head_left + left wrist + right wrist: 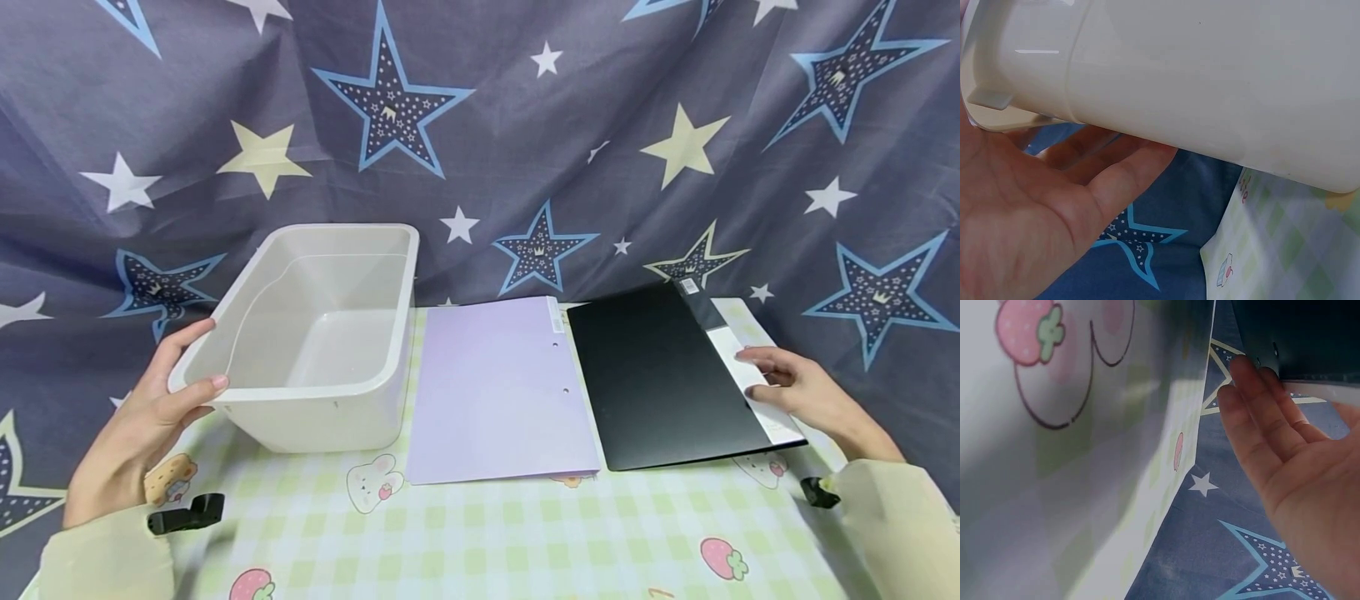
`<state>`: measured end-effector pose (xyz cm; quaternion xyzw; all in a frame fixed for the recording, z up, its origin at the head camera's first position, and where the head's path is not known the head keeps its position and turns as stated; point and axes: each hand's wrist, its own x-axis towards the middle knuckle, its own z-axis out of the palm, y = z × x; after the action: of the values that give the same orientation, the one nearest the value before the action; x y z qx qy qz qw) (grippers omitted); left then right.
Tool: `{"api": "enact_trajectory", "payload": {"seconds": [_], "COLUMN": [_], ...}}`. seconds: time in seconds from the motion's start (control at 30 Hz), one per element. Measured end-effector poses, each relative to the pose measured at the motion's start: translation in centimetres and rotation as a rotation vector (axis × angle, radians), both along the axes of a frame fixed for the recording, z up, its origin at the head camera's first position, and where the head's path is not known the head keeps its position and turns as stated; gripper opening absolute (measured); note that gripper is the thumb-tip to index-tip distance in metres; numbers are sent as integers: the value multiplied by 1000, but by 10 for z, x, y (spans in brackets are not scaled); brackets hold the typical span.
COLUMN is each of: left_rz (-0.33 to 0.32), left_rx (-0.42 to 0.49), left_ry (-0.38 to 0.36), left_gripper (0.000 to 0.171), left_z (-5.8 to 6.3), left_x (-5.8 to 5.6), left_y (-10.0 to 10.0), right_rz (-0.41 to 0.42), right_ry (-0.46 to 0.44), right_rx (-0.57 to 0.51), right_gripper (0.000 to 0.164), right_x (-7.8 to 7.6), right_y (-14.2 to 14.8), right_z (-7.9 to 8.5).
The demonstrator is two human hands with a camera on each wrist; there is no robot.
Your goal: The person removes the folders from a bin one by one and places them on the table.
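Note:
On the left stands a white plastic bin (300, 392), and its inside looks bare. My left hand (153, 408) grips its near left corner, the thumb on the rim; in the left wrist view, fingers (1116, 162) of that hand lie along the outer wall (1210, 75). A black file folder (660, 383) with a white strip along its side lies at the right. My right hand (806, 392) pinches its right edge, and in the right wrist view several fingers (1266, 419) reach under the folder (1316, 337). Between bin and black folder, a light purple folder (498, 392) lies flat.
A green-and-white checked tablecloth (480, 533) with cartoon prints covers the table. Behind it hangs a dark blue curtain (510, 150) with stars, close to the table's back edge. Black straps (187, 512) show at the sleeves.

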<state>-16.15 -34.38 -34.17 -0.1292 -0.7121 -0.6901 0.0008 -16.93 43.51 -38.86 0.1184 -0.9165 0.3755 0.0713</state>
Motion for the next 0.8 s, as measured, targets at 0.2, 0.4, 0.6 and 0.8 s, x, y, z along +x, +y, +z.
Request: {"api": "enact_trajectory", "payload": {"seconds": [0.2,0.4,0.6,0.8], "left_rz": [-34,-18,-27,-27], "left_rx": [27,16,17,25], "left_ry": [13,4,9,14], "left_gripper": [72,72,72,71], "left_z": [-2,-2,-1,-2], "left_x": [-2,-1,-1,-2], "left_y": [-2,-1,-1,-1], "right_rz": [-5,-30,-67,-85], "right_ry": [5,-15,-52,-74], "right_rx": [9,41,89,113], "right_gripper": [46,46,47,49], "right_x": [0,1,1,0], "right_y": [0,-1,0,-2], "right_z": [-2,-3,-7,-8]}}
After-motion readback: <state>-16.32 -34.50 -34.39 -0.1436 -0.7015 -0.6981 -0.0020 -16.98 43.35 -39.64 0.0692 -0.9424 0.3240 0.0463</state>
